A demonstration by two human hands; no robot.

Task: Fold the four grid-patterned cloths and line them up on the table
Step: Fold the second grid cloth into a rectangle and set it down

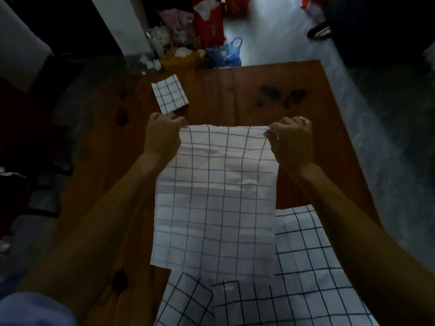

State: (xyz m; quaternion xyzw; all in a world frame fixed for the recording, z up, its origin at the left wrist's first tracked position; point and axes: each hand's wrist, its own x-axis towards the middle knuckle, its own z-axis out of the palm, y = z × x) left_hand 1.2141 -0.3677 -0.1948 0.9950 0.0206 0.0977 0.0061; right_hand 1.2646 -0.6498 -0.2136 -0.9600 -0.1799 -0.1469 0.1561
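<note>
A white cloth with a dark grid [216, 198] hangs stretched between my hands above the wooden table [259, 90]. My left hand [162, 135] pinches its far left corner and my right hand [292, 142] pinches its far right corner. The cloth's near edge lies over more unfolded grid cloths [306, 267] at the table's near right; how many lie there I cannot tell. One folded grid cloth [170, 94] sits on the table's far left, just beyond my left hand.
Beyond the table's far edge the floor holds clutter: a red bag [209, 22], a blue plastic bag [231, 52] and a yellow container [181, 57]. Dark stains [280, 95] mark the table's far right. A shoe [319, 31] lies on the grey floor.
</note>
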